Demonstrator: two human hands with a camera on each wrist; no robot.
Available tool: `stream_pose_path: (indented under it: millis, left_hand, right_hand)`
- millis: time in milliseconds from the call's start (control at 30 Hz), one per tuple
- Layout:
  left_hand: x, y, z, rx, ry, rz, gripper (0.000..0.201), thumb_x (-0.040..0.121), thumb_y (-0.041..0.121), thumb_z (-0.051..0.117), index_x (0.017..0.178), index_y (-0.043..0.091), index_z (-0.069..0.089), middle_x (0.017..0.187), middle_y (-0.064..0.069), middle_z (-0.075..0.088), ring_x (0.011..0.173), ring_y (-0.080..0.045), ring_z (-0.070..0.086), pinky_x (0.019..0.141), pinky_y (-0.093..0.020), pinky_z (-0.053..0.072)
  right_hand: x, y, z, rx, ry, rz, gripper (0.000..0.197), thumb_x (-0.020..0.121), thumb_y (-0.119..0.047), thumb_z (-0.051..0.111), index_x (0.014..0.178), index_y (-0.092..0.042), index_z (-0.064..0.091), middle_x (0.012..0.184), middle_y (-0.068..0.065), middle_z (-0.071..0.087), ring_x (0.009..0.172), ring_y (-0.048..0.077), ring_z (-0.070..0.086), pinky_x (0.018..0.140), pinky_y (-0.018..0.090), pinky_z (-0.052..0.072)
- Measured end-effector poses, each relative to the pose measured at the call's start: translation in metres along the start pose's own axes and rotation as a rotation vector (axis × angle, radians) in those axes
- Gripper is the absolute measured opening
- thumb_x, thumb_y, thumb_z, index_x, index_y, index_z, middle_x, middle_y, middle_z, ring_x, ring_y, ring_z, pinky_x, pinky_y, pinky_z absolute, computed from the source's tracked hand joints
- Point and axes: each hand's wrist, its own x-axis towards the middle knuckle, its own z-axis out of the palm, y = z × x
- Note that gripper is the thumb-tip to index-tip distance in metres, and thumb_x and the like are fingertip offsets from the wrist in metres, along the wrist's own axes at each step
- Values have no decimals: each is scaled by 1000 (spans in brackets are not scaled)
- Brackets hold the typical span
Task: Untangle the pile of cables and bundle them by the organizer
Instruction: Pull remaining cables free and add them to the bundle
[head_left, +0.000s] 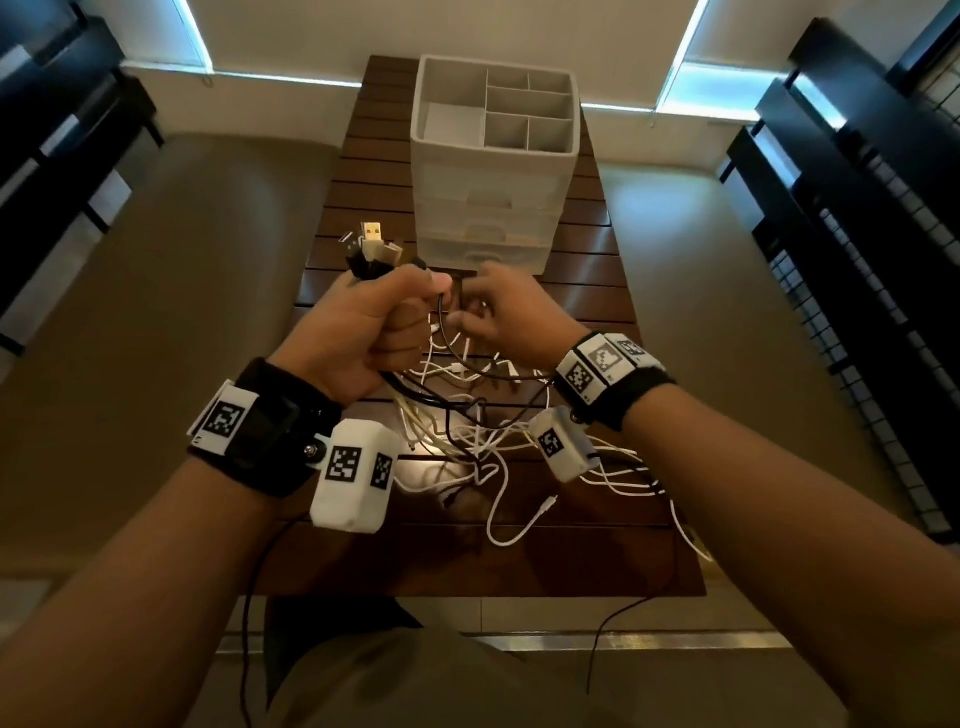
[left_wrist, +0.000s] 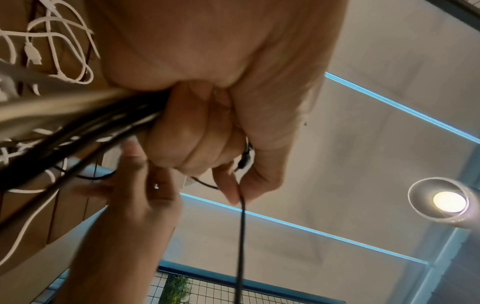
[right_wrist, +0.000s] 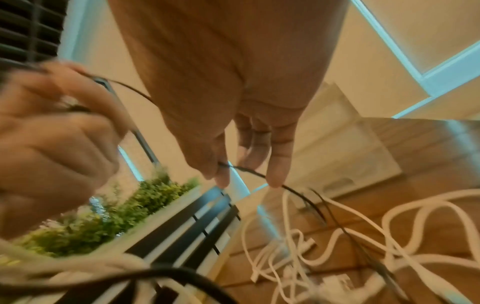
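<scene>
Looks like the untangling step is mid-way. The left hand (head_left: 363, 317) is fisted tight round a bunch of plug ends (head_left: 371, 249), just in front of the white organizer (head_left: 493, 171), and the right hand (head_left: 506, 312) pinches one thin black cable (right_wrist: 249, 171) right beside that fist. Next move, I reckon: draw that strand free without dragging the rest. Count: one organizer, two hands, roughly five plugs in the fist. The loose cable pile (head_left: 493, 447), nearer the person than the organizer, is too knotted to count.

Head view: high, facing down the table (head_left: 597, 249). Wrist views: close under each palm, facing upward; both share the cables (right_wrist: 337, 257).
</scene>
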Motion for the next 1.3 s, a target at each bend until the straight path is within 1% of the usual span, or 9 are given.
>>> stream_pose_path:
  millis: [200, 467, 567, 700, 767, 867, 967, 1133, 1300]
  left_hand:
    - [-8, 6, -5, -108, -41, 101, 29, 103, 18, 48, 77, 17, 60, 52, 10, 22, 38, -4, 15, 32, -15, 21]
    - [-4, 6, -13, -131, 123, 68, 30, 105, 16, 48, 76, 17, 56, 47, 14, 25, 35, -1, 17, 37, -20, 9]
    - [-3, 3, -12, -150, 118, 48, 35, 105, 16, 49, 71, 19, 59, 49, 14, 22, 35, 0, 19, 35, -18, 10]
    - [-4, 2, -16, -187, 142, 49, 31, 105, 18, 50, 75, 19, 57, 48, 15, 26, 34, -1, 20, 34, -17, 13]
    - [-4, 2, -16, -207, 153, 54, 26, 104, 19, 51, 79, 18, 56, 47, 15, 26, 34, -1, 20, 34, -16, 13]
    - [-6, 1, -16, -197, 167, 59, 30, 105, 19, 50, 77, 18, 61, 48, 14, 26, 35, 0, 20, 35, -17, 11]
    - [-6, 0, -14, -188, 160, 56, 28, 105, 20, 50, 79, 17, 60, 48, 14, 25, 35, -1, 19, 36, -18, 11]
    - [-9, 1, -15, -182, 156, 53, 32, 105, 19, 51, 74, 19, 62, 49, 13, 28, 36, -1, 20, 38, -20, 10]
    - [-8, 0, -19, -216, 184, 30, 29, 104, 23, 53, 77, 17, 58, 45, 14, 28, 33, -1, 21, 33, -17, 12]
  right_hand:
    - [3, 29, 26, -132, -388, 213, 30, 99, -40, 68, 105, -11, 76, 102, 7, 74, 99, 24, 69, 75, 27, 43]
    - [-3, 17, -46, 301, -1, 96, 19, 104, -17, 59, 117, -11, 72, 105, 5, 76, 91, 16, 74, 86, 35, 63]
    - [-10, 10, -68, 346, 226, 47, 16, 104, -12, 59, 110, -9, 74, 94, 5, 75, 82, 12, 72, 73, 26, 60]
    - [-17, 9, -75, 109, -75, -17, 22, 97, -6, 67, 114, -16, 76, 106, 3, 75, 97, 16, 72, 92, 34, 59]
    - [-18, 12, -72, 6, 18, 4, 22, 93, -3, 69, 108, -16, 79, 104, -4, 75, 96, 8, 69, 95, 32, 56]
    - [-12, 10, -73, 329, 321, -59, 22, 92, 3, 67, 107, -8, 78, 96, -6, 75, 92, 5, 73, 86, 22, 58]
    - [-9, 15, -66, 284, 143, -13, 28, 94, 7, 64, 110, -13, 76, 93, -8, 75, 86, 0, 73, 80, 20, 59]
    - [-12, 16, -75, 447, 346, -20, 31, 95, 11, 54, 106, -8, 76, 81, -3, 73, 70, 15, 69, 69, 31, 60]
    - [-35, 24, -78, 164, 291, 76, 28, 100, -6, 60, 113, -23, 79, 82, 0, 72, 61, 0, 57, 59, 16, 47]
